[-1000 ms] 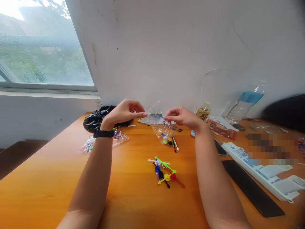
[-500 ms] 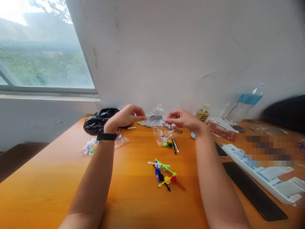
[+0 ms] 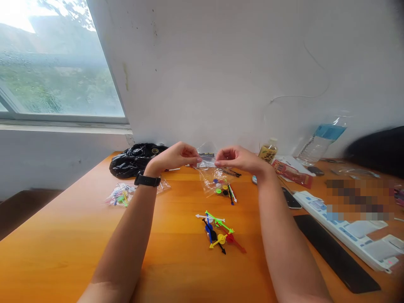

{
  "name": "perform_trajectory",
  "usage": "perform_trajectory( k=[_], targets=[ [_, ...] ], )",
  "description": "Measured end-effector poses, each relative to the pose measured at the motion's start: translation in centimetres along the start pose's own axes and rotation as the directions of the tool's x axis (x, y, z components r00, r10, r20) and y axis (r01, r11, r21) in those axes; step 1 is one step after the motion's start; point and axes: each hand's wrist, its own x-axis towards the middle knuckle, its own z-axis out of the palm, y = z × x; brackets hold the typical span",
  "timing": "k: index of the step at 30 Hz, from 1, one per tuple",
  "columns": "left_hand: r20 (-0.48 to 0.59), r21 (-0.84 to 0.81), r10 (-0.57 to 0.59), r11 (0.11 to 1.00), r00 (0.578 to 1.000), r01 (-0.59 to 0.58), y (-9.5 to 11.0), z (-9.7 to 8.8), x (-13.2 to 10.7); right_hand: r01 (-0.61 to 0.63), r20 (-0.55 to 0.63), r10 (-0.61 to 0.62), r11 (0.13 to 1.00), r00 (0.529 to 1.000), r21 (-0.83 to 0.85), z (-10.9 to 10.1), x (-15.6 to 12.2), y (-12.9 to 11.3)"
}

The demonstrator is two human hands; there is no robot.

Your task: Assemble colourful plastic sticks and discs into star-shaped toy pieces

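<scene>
White wall [image 3: 202, 75], wooden table [image 3: 176, 265]. My left hand [image 3: 179, 156] and right hand [image 3: 235, 158] pinch a clear bag [image 3: 205, 179] mid-frame. Partway, I'd guess: spinners [image 3: 221, 239] lower centre look put together, discs [image 3: 219, 191] above look loose.

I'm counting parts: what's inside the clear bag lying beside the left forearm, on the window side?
Through the crinkled clear bag, a green piece and a yellow piece show; smaller bits are too blurred to name. Anything behind the left forearm is covered.
</scene>
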Motion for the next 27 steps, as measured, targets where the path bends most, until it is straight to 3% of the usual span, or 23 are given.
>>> perform_trajectory(
  k=[8,11,15,17,20,23,27],
  targets=[
    [-0.036,-0.056,-0.031,0.998,0.999,0.029,0.1,0.6,0.6,0.119,-0.142,-0.121,0.993,0.982,-0.025,2.6,1.2,-1.9],
    [-0.022,-0.064,-0.065,0.996,0.998,0.063,-0.4,0.1,0.4,0.132,-0.249,-0.135,0.991,0.959,-0.028,2.6,1.6,-1.5],
    [0.002,-0.090,-0.077,0.993,0.997,0.077,-0.7,-0.5,0.2,0.179,-0.303,-0.164,0.984,0.939,0.022,2.0,1.7,-0.7],
    [-0.011,-0.112,-0.059,0.992,0.998,0.057,-0.6,-0.4,0.2,0.210,-0.361,-0.178,0.976,0.916,0.051,1.9,1.8,-0.6],
    [-0.016,-0.107,-0.020,0.994,1.000,0.018,-0.3,-0.2,0.3,0.267,-0.503,-0.189,0.960,0.843,0.087,2.0,2.1,-0.8],
    [-0.099,-0.110,0.018,0.994,0.995,-0.029,-0.3,0.1,0.5,0.293,-0.598,-0.177,0.951,0.782,0.101,1.9,2.3,-0.9],
    [-0.178,-0.177,0.037,0.982,0.983,-0.069,-0.8,0.4,0.9,0.269,-0.608,-0.119,0.949,0.785,0.162,1.5,2.3,-0.8]
  ],
)
